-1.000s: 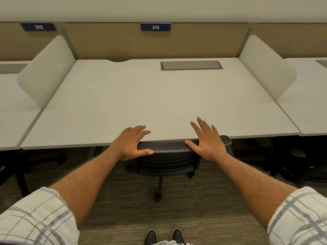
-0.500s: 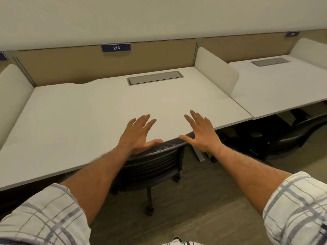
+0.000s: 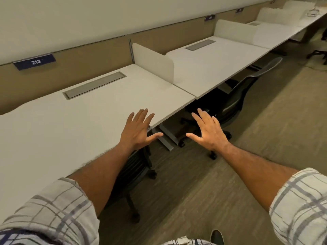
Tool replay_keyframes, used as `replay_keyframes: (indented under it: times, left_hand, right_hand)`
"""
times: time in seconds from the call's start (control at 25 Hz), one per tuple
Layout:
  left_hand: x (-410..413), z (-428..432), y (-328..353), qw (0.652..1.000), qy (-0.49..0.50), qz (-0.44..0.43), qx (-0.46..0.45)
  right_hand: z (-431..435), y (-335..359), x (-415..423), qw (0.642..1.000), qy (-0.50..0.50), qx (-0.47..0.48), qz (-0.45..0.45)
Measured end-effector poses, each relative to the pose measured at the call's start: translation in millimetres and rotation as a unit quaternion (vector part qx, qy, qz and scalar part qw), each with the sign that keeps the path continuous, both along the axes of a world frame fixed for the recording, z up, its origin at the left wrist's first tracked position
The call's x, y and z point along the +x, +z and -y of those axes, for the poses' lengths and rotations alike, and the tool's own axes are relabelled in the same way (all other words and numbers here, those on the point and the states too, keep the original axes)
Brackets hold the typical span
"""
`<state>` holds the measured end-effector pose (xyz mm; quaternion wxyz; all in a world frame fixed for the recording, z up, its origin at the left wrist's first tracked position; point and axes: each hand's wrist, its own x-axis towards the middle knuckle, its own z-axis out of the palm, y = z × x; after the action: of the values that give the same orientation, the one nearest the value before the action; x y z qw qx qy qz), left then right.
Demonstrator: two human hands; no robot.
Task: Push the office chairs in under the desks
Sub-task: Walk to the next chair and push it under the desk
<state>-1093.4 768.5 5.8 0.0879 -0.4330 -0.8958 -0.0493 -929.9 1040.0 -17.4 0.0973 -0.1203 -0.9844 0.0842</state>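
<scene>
Desk 213 (image 3: 74, 121) is a white top running along a tan partition. A black mesh office chair (image 3: 136, 167) sits tucked under its front edge, mostly hidden by my left forearm. My left hand (image 3: 138, 131) hovers open over the desk's right front corner, fingers spread, holding nothing. My right hand (image 3: 207, 133) is open too, in the air above the floor past the desk's corner. At the neighbouring desk (image 3: 212, 64) to the right, a second dark office chair (image 3: 242, 92) stands angled, its back sticking out from the desk edge.
White divider panels (image 3: 154, 62) separate the desks. Grey cable trays (image 3: 95, 84) are set into the tops. A grey desk leg (image 3: 167, 137) stands between the two chairs. More desks and another chair (image 3: 316, 52) lie far right. Carpeted aisle (image 3: 265, 138) runs along the desks.
Both hands have lifted off the back of the chair at desk 213, which stays under the desk. My view has swung right, bringing the neighbouring desk and its chair into sight.
</scene>
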Motion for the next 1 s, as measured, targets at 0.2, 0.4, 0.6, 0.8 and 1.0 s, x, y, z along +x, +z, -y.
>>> replay_keyframes:
  times: [0.2,0.4,0.6,0.8,1.0]
  left_hand:
    - [29.9,-114.1,-14.9,0.999,-0.041,-0.013,-0.019]
    - [71.0,-235.0,-29.9,0.998,-0.051,-0.009,-0.026]
    - [107.9,-336.2,-34.8,0.996,-0.074,-0.005,-0.043]
    - [100.5,-431.5,-38.9,0.992,-0.122,-0.005,-0.045]
    - [54.0,-533.6,-44.2,0.988,-0.151,-0.016,-0.033]
  right_hand:
    - [-97.0,-27.2,65.1,0.999,-0.048,-0.01,0.008]
    - [-213.0,-34.2,114.5,0.998,-0.056,0.003,0.038]
    - [-303.6,-30.1,134.2,0.997,-0.062,0.008,0.037]
    - [-367.5,-35.7,131.7,0.996,-0.082,-0.004,0.03]
    - [-451.4,-35.2,101.0,0.994,-0.102,0.012,0.039]
